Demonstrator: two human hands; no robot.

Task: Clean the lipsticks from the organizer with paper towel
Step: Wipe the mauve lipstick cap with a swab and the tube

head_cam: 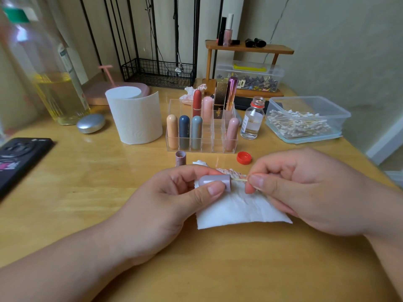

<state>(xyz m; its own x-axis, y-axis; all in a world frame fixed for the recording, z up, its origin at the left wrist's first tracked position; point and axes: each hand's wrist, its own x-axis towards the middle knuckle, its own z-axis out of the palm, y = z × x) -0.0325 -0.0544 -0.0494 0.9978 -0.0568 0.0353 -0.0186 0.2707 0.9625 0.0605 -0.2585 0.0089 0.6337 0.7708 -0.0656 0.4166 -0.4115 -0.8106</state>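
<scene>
Lilac lipstick tube [214, 180] sits just below the middle of the frame, over the paper towel [237, 212] spread on the table [87, 182]. Left hand [165, 203] pinches it between thumb and fingers; I judge this steadies it and leaves the open end free. Long axis runs level, left to right, with the open end pointing right, toward the right hand [305, 192]. That hand pinches a thin swab stick [239, 180]; tip at or inside the opening, I cannot tell which. Towel underneath presumably catches residue: pink smears show at its upper edge. Organizer [212, 138] stands well apart at upper centre, other lipsticks [184, 131] upright in it. Small mauve piece [180, 158], likely the tube's other half, stands before it
</scene>
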